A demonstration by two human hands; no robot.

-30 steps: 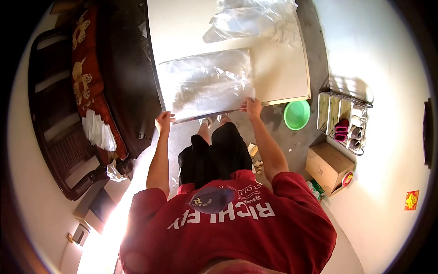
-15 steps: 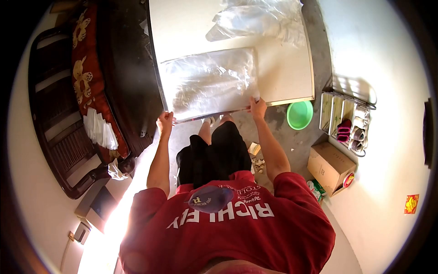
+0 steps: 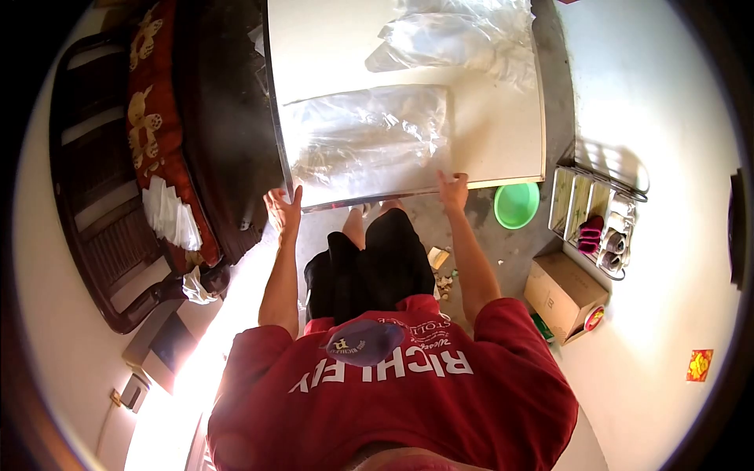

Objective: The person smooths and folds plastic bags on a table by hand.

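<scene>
A clear plastic bag (image 3: 369,141) lies flat on the white tabletop (image 3: 499,141), along its near edge. My left hand (image 3: 283,210) is at the table's near left corner, beside the bag's corner, with thumb and fingers spread and nothing in it. At the bag's near right corner is my right hand (image 3: 452,191), its fingers apart over the table edge and holding nothing that shows. More crumpled clear plastic (image 3: 455,39) rests at the far side of the tabletop.
A green basin (image 3: 517,206) stands on the floor right of the table. Further right are a shoe rack (image 3: 577,200) with shoes and a cardboard box (image 3: 564,294). On the left is a dark wooden bench (image 3: 102,188) with white bags (image 3: 170,216) on its red cover.
Both hands have loosened from the bag's near corners and their fingers have opened. The bag and tabletop appear slightly further right in the view.
</scene>
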